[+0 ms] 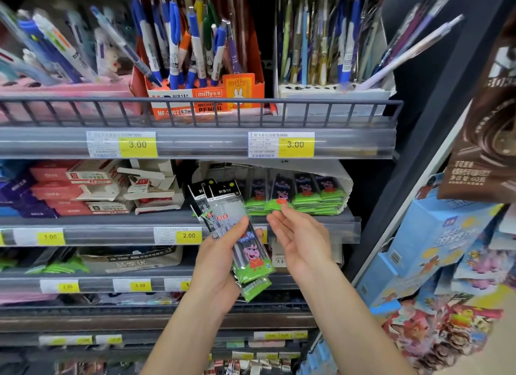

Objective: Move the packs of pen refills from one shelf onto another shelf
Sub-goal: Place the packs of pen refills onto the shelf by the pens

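Standing before a shop shelf unit, a person with both bare arms raised.
Left hand (220,260): grip clamped on a fanned bunch of clear plastic refill packs (237,235) with black header cards and green cartoon-pig bottoms; thumb across the front, fingers behind.
Held packs: tilted, tops leaning left, in front of the second shelf's front edge, bottoms hanging below the palm.
Right hand (298,235): palm turned up and toward the left hand, fingers relaxed and apart, holding nothing; just beside the held packs, not touching them.
Second shelf (321,216): a row of matching green-bottomed refill packs (301,195) stands in a torn white cardboard tray (346,184), right above the right hand's fingertips.
Left of that tray: red and white small cartons (83,190), some flaps open.
Top shelf: orange cardboard display box of blue-and-white mechanical pencils (195,67) behind a grey wire rail (195,106); a white box of mixed pens (332,53) to its right.
Price tags: yellow labels reading 3.00 (136,145) under the top shelf, 2.00 (188,235) under the second.
Far right: blue printed cartons (435,243) and a brown hanging packet (485,140).
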The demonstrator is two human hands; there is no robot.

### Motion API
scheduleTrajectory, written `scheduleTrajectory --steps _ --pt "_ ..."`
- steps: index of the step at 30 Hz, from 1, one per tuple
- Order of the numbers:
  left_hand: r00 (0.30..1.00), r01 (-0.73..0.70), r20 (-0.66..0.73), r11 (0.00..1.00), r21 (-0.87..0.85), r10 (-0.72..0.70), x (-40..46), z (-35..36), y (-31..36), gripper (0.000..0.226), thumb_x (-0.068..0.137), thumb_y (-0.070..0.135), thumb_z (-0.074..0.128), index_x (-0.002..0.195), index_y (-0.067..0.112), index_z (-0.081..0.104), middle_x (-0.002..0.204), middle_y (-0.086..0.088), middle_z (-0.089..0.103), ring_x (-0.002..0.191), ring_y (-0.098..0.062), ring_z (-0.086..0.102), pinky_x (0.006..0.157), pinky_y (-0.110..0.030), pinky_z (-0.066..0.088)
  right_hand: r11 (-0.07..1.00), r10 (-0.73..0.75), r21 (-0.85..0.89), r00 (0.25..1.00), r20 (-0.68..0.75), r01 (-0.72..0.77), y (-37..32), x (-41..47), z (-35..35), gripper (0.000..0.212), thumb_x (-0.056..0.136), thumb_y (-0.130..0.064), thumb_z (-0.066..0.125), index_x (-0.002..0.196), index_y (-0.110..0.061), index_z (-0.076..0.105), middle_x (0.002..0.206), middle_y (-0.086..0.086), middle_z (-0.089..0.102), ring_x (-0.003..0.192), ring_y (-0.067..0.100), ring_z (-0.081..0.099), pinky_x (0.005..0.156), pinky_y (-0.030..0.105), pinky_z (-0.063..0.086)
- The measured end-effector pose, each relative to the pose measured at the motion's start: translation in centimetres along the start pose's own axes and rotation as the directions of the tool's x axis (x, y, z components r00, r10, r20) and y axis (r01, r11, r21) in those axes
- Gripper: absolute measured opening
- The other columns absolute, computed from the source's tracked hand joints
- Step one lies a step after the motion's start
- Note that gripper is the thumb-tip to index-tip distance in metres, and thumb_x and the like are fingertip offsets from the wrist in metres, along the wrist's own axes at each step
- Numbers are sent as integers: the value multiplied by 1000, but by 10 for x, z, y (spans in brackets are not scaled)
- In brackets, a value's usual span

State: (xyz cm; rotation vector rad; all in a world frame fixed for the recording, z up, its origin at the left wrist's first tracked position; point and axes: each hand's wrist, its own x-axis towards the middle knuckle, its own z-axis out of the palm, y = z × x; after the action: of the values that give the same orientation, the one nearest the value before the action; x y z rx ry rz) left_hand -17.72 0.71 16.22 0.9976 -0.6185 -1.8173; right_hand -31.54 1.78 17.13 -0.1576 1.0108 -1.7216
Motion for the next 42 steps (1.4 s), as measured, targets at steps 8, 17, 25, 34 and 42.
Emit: scheduleTrajectory --steps 8,17,25,34,42 --pt "997 80 14 996 -35 -79 -8 1 7 21 98 23 68 113 10 74 101 -20 80 79 -29 79 60 -42 64 998 -38 51 996 -75 42 0 4 -2 29 86 -8 80 109 5 68 105 21 74 93 27 77 82 33 64" --pt "994 98 48 995 -28 -96 -10 -1 11 18 99 17 58 106 11 74 96 -18 80 75 -30 79 60 -45 65 590 -599 -645 799 54 487 13 18 -22 31 95 -37 71 122 -27 62 71 -3 74 69 20 75 81 45 60" --pt "993 101 58 995 -20 -100 -7 1 7 34 98 17 59 77 11 85 94 -18 80 73 -31 79 56 -46 63 39 -652 -812 631 420 582 4 33 -29 36 104 -32 56 133 -15 68 80 6 77 77 20 72 85 35 55" --pt "995 101 10 995 -26 -100 -7 6 4 20 98 16 59 109 8 75 102 -21 81 80 -33 80 60 -48 64 -73 -694 -848 584 422 526 -18 30 -44 51 104 -44 43 142 -13 55 44 -6 46 52 9 53 57 34 36" --pt "997 74 7 997 -8 -74 -5 12 -1 20 100 14 58 109 8 75 108 -22 80 85 -35 80 61 -50 64 -81 -609 -846 646 461 527 -25 38 -51 39 105 -35 48 138 -17 60 46 -5 48 56 27 57 62 42 50"
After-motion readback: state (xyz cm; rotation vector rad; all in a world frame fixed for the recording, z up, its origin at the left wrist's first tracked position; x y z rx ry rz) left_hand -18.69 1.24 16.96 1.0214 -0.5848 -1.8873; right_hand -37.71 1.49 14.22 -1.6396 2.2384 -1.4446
